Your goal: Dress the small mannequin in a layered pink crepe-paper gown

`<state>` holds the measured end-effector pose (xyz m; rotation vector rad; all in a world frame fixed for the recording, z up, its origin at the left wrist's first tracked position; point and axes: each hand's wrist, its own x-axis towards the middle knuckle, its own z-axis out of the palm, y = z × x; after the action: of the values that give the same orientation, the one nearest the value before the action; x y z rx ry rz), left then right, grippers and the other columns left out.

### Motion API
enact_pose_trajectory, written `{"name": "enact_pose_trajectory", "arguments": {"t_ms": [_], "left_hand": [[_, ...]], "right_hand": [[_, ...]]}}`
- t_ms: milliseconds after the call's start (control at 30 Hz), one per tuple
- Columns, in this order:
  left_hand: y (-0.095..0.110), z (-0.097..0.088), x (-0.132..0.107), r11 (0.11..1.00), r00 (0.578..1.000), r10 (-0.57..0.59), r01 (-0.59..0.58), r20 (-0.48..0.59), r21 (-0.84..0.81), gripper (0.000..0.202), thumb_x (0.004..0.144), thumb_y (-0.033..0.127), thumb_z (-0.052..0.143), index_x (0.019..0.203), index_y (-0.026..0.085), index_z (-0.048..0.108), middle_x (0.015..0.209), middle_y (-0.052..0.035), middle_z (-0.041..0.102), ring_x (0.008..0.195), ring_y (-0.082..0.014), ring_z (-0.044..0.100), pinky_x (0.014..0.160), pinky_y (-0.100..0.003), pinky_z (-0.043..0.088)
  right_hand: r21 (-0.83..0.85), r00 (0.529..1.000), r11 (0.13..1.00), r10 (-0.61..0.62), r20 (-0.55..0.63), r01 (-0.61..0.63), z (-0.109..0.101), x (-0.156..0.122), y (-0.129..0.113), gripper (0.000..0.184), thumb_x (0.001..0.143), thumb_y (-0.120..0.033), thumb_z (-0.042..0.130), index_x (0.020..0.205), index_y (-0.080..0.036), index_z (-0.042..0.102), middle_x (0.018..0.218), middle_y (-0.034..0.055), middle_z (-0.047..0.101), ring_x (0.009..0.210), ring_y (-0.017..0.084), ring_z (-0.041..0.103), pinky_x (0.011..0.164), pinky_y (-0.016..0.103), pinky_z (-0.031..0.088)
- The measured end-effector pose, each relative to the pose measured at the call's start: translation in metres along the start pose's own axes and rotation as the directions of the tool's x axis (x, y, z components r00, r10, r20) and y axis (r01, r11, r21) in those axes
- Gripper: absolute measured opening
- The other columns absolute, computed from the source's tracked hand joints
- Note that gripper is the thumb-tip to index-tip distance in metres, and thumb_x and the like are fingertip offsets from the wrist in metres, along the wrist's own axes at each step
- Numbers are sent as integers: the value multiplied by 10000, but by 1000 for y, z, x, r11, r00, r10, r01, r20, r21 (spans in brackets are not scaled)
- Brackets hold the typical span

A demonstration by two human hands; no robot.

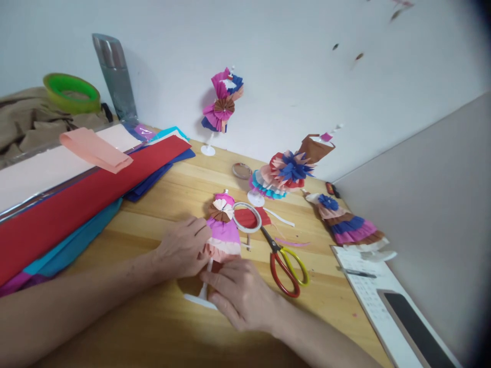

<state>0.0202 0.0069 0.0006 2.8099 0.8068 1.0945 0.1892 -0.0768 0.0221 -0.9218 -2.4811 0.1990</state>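
A miniature dress form (224, 232) in a pink, white and peach crepe-paper dress leans on the table in front of me, with a white and brown pleated rosette on its chest. My left hand (186, 245) is closed on the left side of the skirt's hem. At the hem's lower right, the fingers of my right hand (245, 294) are bent and pinch the paper close to the white stand (201, 299). My fingers partly hide the hem. A roll of clear tape (235, 225) and red-and-yellow-handled scissors (286, 260) lie just right of the dress.
Crepe-paper sheets (92, 204) cover the left side, below a steel bottle (117, 76) and green tape roll (72, 94). Three other dressed forms stand or lie behind: a pink one (222, 110), a ruffled one (286, 171), a striped one (349, 225). A phone (418, 327) rests on paper at right.
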Motion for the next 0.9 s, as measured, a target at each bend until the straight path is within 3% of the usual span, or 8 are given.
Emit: {"name": "enact_pose_trajectory", "arguments": {"t_ms": [167,333,433,467,533,633,733,900], "left_hand": [[1,-4,-1,989,993,115,-115,-9,-97,143,706,62,449,656,196,443,645,-33,480,640,-178,417,580,-303,360],[4,-18,0,896,989,132,-146,-62,-420,74,723,120,477,759,173,513,635,-13,481,590,-146,423,544,-283,334],[1,-23,11,793,983,-184,136,-22,-594,83,781,189,486,703,177,514,579,23,444,537,-112,408,515,-249,310],[-2,-24,16,704,926,-376,319,48,-635,160,800,207,488,643,180,482,547,36,411,506,-98,382,493,-234,289],[-11,-25,29,333,654,-713,633,252,-699,299,827,250,502,558,184,389,497,59,318,445,-75,299,439,-208,232],[-23,-25,44,-313,271,-698,717,663,-623,432,909,327,424,514,192,314,424,84,205,361,-57,147,360,-190,129],[-29,-21,51,-495,193,-606,668,771,-556,487,957,353,370,504,176,328,395,76,234,322,-44,163,331,-166,123],[-21,-8,63,-521,256,-484,685,837,-510,499,967,395,352,526,164,383,410,66,287,309,-39,206,319,-159,137]], "right_hand": [[29,997,1000,-14,79,12,-7,1,-4,419,992,-302,267,850,-159,635,531,14,593,446,149,507,512,304,379],[235,977,965,-70,-202,118,-15,0,0,272,921,-258,390,764,-183,599,475,-23,510,414,122,447,465,278,334],[308,903,946,215,-372,-98,-20,0,12,213,877,-175,430,731,-192,584,516,-22,525,442,111,445,477,260,339],[339,846,915,351,-401,-219,-20,0,20,235,885,-189,438,689,-196,567,529,-20,533,464,111,462,485,253,346],[437,682,788,604,-411,-434,-21,-1,41,305,906,-264,442,621,-198,525,506,-36,498,454,103,442,469,237,339],[373,562,665,746,-356,-646,-24,-7,78,312,871,-334,476,592,-200,516,506,-35,488,479,116,454,509,243,376],[54,634,668,726,-266,-742,-31,-14,105,120,799,-232,552,799,-184,662,795,50,655,689,170,579,671,289,443],[-159,608,589,783,-131,-792,-37,-21,122,333,833,-90,463,1050,-172,702,961,123,675,854,210,622,773,301,450]]}}
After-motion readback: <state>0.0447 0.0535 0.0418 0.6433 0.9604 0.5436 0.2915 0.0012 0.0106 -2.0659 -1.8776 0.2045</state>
